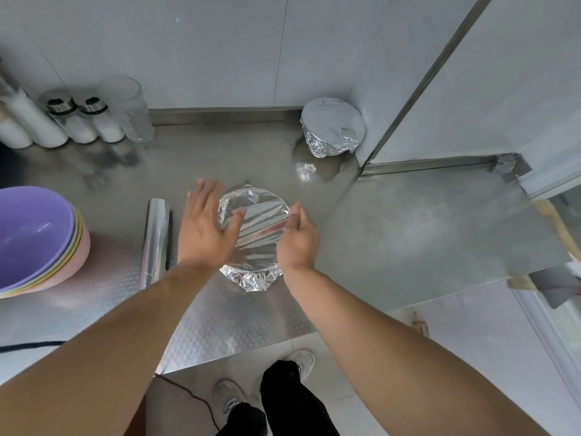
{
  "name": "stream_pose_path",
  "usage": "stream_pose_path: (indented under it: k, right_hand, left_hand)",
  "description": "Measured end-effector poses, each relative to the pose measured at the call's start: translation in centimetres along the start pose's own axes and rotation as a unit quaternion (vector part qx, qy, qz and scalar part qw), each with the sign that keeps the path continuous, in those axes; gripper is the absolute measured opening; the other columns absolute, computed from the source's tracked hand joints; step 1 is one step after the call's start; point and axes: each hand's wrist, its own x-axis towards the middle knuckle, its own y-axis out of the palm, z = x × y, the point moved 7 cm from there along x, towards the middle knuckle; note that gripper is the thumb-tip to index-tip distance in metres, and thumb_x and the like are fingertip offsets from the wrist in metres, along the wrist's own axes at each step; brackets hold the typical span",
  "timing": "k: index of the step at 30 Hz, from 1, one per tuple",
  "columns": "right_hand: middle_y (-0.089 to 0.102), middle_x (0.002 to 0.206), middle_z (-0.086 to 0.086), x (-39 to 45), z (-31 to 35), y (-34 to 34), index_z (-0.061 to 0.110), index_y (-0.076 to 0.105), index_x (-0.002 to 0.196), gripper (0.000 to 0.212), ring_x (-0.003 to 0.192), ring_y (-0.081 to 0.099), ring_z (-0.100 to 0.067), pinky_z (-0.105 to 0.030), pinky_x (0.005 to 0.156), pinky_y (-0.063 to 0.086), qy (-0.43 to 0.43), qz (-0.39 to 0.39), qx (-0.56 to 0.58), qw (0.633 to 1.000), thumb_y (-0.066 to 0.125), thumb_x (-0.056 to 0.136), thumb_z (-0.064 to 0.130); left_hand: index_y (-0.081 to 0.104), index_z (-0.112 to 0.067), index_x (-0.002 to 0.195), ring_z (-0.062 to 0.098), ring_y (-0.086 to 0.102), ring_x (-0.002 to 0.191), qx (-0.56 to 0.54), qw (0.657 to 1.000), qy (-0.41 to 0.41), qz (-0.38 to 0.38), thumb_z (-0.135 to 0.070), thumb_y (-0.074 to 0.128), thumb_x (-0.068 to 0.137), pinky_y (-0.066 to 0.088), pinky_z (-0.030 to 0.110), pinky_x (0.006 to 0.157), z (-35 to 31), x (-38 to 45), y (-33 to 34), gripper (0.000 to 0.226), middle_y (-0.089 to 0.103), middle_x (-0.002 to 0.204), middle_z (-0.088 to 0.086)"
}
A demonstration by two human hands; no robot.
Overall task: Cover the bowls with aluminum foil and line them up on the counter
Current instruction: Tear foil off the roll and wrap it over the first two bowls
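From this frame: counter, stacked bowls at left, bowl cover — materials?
Counter: likely stainless steel, brushed with an embossed front strip; it mirrors objects. Stacked bowls: probably plastic, smooth pastel, soft sheen. Bowl cover: aluminum foil, crinkled, bright creases.

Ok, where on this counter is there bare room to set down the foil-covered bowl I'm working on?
Bare steel lies between the finished covered bowl in the back corner and the bowl under your hands, and across the right counter wing. The left is crowded: jars, stacked bowls, foil roll.
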Motion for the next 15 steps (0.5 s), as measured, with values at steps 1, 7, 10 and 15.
stream_pose_path:
  k: [1, 7, 10, 15]
  right_hand:
    - [0.068, 0.132, -0.009, 0.0, -0.1, 0.3, 0.006, 0.052, 0.145, 0.042, 0.133, 0.054, -0.017, -0.009, 0.098, 0.031, 0.008, -0.004, 0.007, 1.0, 0.037, 0.11, 0.024]
    - [0.073, 0.11, -0.004, 0.2, -1.4, 1.2, 0.011, 0.067, 0.128, 0.04, 0.11, 0.064, -0.023, -0.027, 0.093, 0.046, 0.027, -0.025, 0.036, 0.999, 0.039, 0.11, 0.032]
    - [0.073, 0.097, -0.003, 0.9, -2.3, 1.8, 0.012, 0.071, 0.116, 0.039, 0.092, 0.065, -0.022, -0.033, 0.085, 0.05, 0.042, -0.033, 0.056, 0.997, 0.041, 0.108, 0.035]
    - [0.061, 0.071, 0.011, 1.6, -2.6, 2.1, 0.014, 0.071, 0.096, 0.032, 0.069, 0.055, -0.011, -0.03, 0.073, 0.045, 0.034, -0.038, 0.071, 0.996, 0.045, 0.108, 0.029]
  left_hand:
    - [0.043, -0.006, 0.153, 0.028, 0.029, 0.153, -0.003, 0.999, -0.022, 0.046, -0.053, 0.051, 0.101, 0.021, 0.046, 0.127, 0.7, 0.1, 0.6, 0.07, 0.039, 0.161, 0.014]
    - [0.025, -0.033, 0.162, 0.002, 0.04, 0.134, -0.14, 0.972, -0.154, 0.104, -0.061, 0.043, 0.103, 0.03, 0.03, 0.117, 3.7, -2.0, 2.3, 0.068, 0.027, 0.167, -0.006]
    - [0.035, -0.025, 0.159, 0.003, 0.036, 0.139, -0.189, 0.964, -0.18, 0.045, -0.048, 0.04, 0.108, 0.026, 0.021, 0.116, 3.5, -2.6, 2.2, 0.057, 0.038, 0.159, -0.004]
    - [0.044, -0.029, 0.153, 0.023, 0.054, 0.133, -0.281, 0.922, -0.266, -0.019, -0.049, 0.038, 0.107, 0.041, 0.044, 0.116, 4.3, -3.6, 2.9, 0.05, 0.058, 0.144, 0.003]
